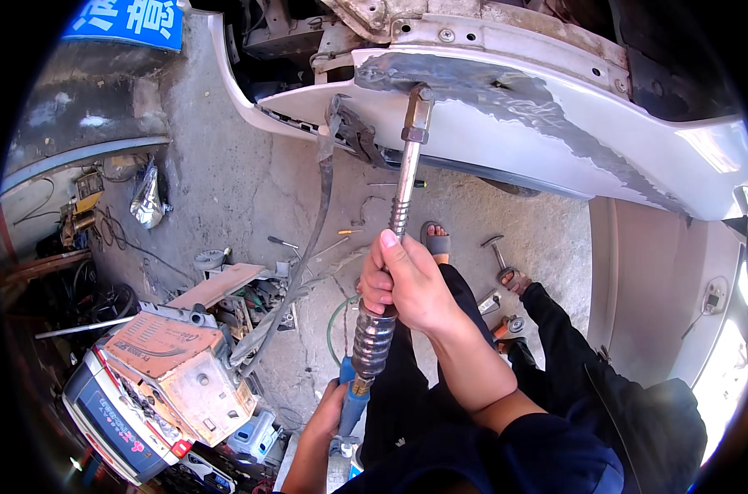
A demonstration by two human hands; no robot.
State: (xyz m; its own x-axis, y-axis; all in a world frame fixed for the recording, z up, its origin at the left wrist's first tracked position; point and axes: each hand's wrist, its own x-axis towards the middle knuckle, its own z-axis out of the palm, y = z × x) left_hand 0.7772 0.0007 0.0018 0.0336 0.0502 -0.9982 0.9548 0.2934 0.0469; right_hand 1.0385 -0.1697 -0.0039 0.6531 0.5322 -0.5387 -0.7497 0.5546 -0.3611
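Note:
A metal slide-hammer dent puller (409,177) runs from the car panel down toward me. Its brass-coloured end (419,103) meets the grey, ground-down patch (506,95) on the white car body panel (497,136); whether it is fixed there I cannot tell. My right hand (407,280) is closed around the shaft, just above the ribbed sliding weight (372,337). Lower down, my left hand (331,407) grips the blue handle (354,403), its fingers partly hidden. A spring sits on the shaft above my right hand.
A thick grey cable (320,198) hangs from the panel's lower edge. At right, a co-worker's hand (518,281) holds a hammer (497,253). An angle grinder (508,327) lies near my legs. At left stand a cardboard box (164,342) and a machine (110,416).

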